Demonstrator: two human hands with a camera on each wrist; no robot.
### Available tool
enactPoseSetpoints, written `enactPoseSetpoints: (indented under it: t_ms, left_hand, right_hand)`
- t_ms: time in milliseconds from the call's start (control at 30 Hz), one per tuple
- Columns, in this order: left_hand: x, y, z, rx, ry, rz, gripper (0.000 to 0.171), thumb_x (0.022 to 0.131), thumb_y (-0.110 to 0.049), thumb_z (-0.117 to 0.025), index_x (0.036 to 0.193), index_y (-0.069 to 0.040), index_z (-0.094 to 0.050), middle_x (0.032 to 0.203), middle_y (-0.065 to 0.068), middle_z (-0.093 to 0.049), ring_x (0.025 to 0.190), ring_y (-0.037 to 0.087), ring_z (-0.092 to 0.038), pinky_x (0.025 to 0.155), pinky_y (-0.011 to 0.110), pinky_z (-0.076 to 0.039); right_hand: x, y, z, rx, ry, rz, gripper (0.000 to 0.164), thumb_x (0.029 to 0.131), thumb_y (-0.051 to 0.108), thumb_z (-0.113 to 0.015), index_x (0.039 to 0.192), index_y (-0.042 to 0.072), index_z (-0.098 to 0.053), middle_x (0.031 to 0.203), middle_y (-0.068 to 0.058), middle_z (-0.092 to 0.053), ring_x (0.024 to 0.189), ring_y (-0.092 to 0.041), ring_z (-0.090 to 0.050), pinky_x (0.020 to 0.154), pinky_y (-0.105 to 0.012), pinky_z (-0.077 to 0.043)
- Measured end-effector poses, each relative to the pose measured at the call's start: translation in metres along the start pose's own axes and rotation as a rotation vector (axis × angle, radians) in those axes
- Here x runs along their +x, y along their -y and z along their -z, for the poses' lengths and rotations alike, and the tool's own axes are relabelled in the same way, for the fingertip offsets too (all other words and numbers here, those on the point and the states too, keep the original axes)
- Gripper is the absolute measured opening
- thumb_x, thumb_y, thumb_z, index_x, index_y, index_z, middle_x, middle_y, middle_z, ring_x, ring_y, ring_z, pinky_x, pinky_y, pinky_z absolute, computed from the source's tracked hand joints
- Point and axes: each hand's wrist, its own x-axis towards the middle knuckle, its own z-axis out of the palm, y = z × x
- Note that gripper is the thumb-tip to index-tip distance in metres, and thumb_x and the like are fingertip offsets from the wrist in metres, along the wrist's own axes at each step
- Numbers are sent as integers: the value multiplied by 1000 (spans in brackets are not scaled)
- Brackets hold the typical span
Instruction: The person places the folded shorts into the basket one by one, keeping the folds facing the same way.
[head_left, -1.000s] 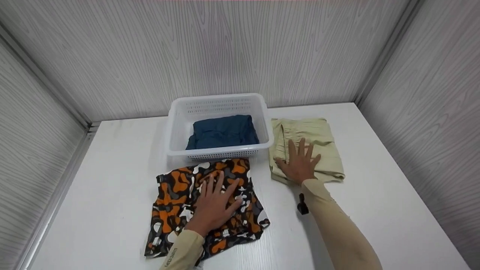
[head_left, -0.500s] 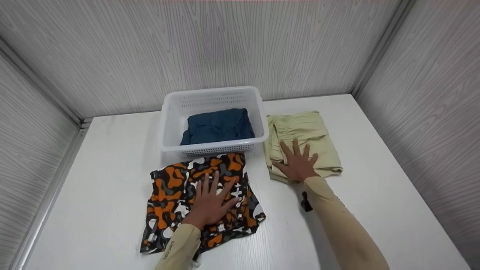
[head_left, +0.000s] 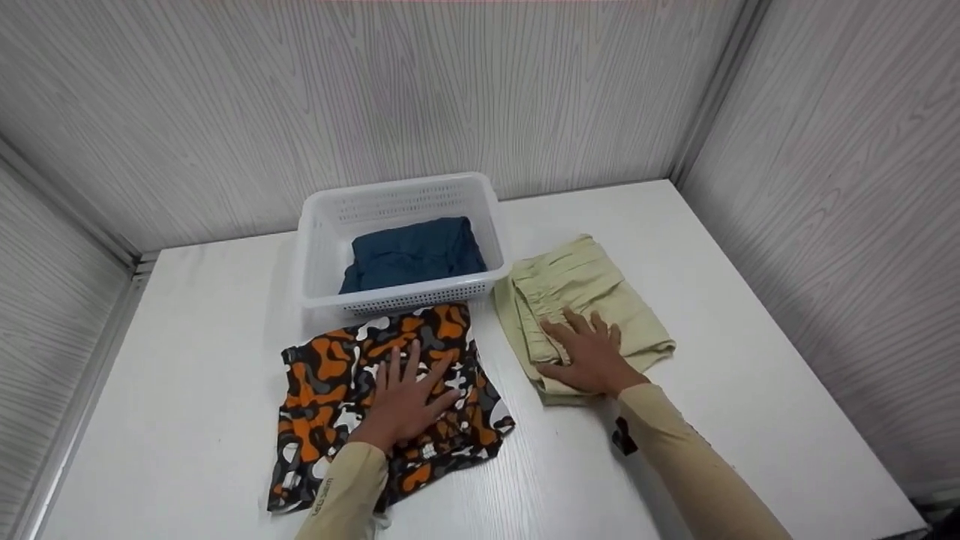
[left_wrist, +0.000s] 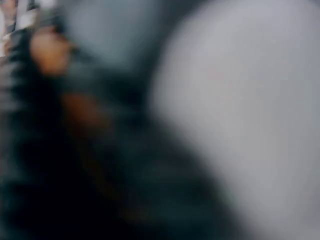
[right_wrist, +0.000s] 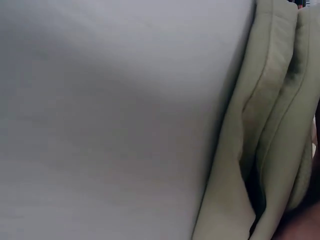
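My left hand (head_left: 409, 405) rests flat with spread fingers on a folded camouflage garment (head_left: 319, 375) in orange, black, grey and white. To the right, my right hand (head_left: 589, 356) lies with its fingers spread over the lower left part of folded light-green shorts or trousers (head_left: 600, 277) with a gathered waistband. In the right wrist view the green cloth's layered edge (right_wrist: 280, 100) lies on the white surface, with a bit of the hand at the lower right corner. The left wrist view is too blurred to make out more than dark and orange patches of cloth.
Behind the camouflage garment stands a white perforated basket (head_left: 401, 292) holding a folded dark blue garment (head_left: 416, 251). All of this is on a white table (head_left: 187, 360). Grey wood-grain panels (head_left: 390, 97) close in the back and both sides.
My right hand has drawn the green garment towards me and it has turned a little on the table. The left hand stays on the camouflage cloth. The head view has shifted slightly.
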Motion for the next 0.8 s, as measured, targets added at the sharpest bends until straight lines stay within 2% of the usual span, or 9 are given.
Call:
enactPoseSetpoints:
  t_ms: [133, 300, 367, 467, 567, 667, 800]
  left_hand:
    - [6, -15, 12, -68, -40, -12, 54, 97, -50, -42, 147, -30, -36, 157, 16, -6, 142, 41, 1, 111, 59, -5]
    - [19, -46, 23, -168, -111, -138, 42, 100, -36, -45, 139, -21, -49, 154, 13, -22, 141, 36, -16, 108, 57, -23]
    - [29, -61, 26, -188, -113, -185, 41, 100, -33, -45, 138, -19, -50, 151, 13, -29, 139, 33, -23, 106, 54, -28]
    - [46, -79, 26, -180, -80, -213, 45, 101, -35, -44, 144, -21, -42, 150, 13, -30, 138, 31, -26, 105, 50, -32]
    - [64, -93, 23, -155, -13, -190, 55, 101, -43, -39, 151, -23, -26, 153, 16, -20, 141, 33, -18, 109, 50, -26]
    - [80, -101, 18, -155, 51, -127, 65, 99, -53, -35, 153, -23, -15, 156, 19, -11, 142, 36, -9, 112, 51, -19]
    - [91, -108, 12, -209, 109, -6, 78, 94, -61, -35, 153, -16, -10, 155, 21, -10, 142, 38, -9, 112, 51, -17]
  right_hand:
    - [-15, 0, -2, 11, -25, 52, 73, 80, 66, -59, 143, 31, -43, 152, -13, -28, 134, -55, -14, 97, -76, -6]
    - [-29, 1, 0, 61, -38, 94, 68, 78, 65, -63, 136, 31, -52, 147, -13, -36, 133, -54, -19, 99, -70, -10]
    - [-30, 0, 2, 88, -56, 117, 60, 80, 62, -62, 130, 29, -57, 141, -12, -43, 131, -52, -23, 100, -65, -13]
    - [-31, 0, 4, 142, -96, 158, 43, 85, 54, -62, 117, 25, -65, 125, -7, -52, 125, -41, -37, 98, -58, -18]
    - [-33, 0, 6, 172, -126, 185, 28, 88, 47, -62, 103, 23, -68, 111, -1, -54, 110, -29, -47, 95, -52, -22]
    - [-34, 1, 6, 201, -120, 165, 19, 89, 45, -62, 89, 27, -67, 100, 4, -52, 97, -23, -44, 88, -47, -26]
    - [-35, 1, 9, 270, -102, 109, 25, 89, 43, -62, 68, 30, -63, 87, 6, -50, 87, -24, -39, 77, -39, -30]
